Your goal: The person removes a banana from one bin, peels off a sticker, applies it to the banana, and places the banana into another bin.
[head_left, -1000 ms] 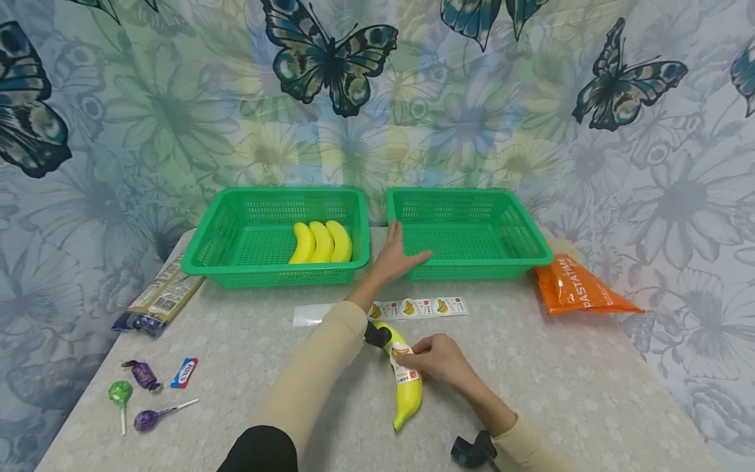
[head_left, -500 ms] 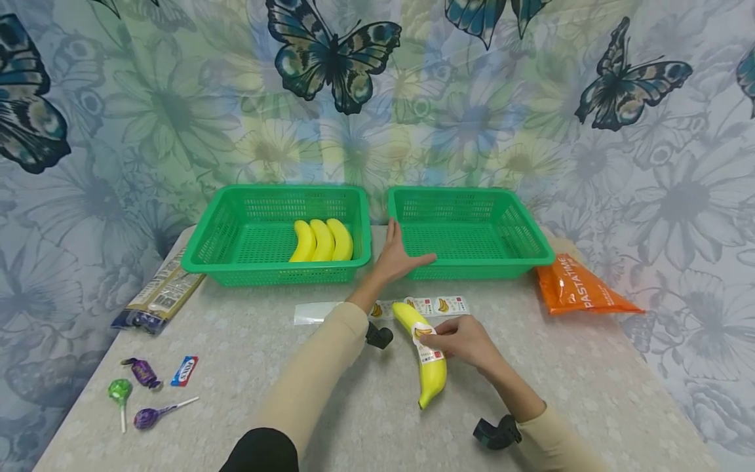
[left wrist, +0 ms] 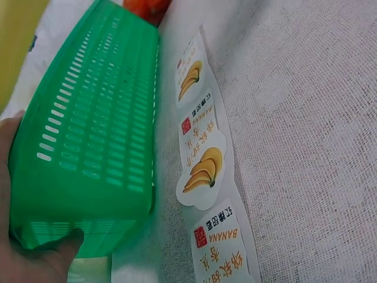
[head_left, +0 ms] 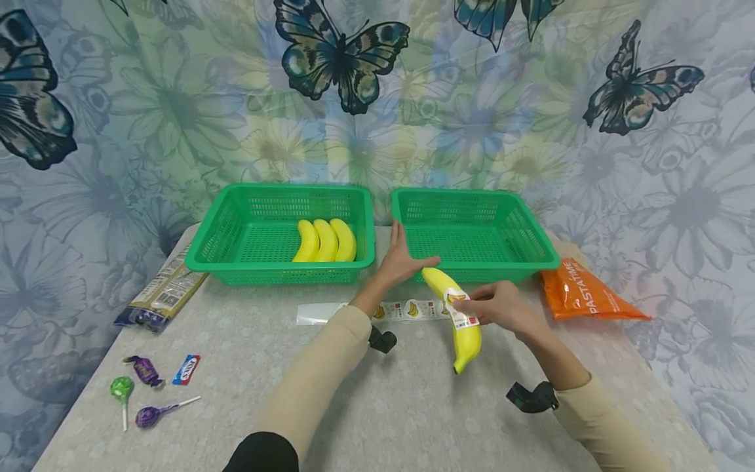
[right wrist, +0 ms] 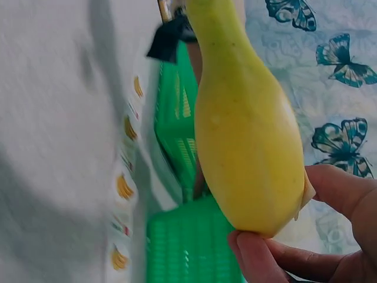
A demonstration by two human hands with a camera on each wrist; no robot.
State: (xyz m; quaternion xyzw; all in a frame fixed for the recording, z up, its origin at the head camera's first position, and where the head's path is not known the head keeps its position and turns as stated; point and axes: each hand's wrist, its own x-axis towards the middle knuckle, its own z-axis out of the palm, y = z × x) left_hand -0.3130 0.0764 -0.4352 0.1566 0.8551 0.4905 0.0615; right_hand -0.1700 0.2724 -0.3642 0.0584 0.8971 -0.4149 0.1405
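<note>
Up it comes! The banana has left the surface and swung toward the right basket, hanging just left of the right grip, which pinches it at mid-length over the label. Labelling looks nearly done, I'd judge, with carrying under way, though one paper edge stands proud. The left grip hasn't budged: fingers straight and spread at that basket's corner, grasping nothing. Left of the right grip lies the sticker strip, thin and scallop-edged. Textures? Smooth, curved yellow skin, greenish toward the neck; stiff, slotted green plastic; coarse woven cloth beneath.
</note>
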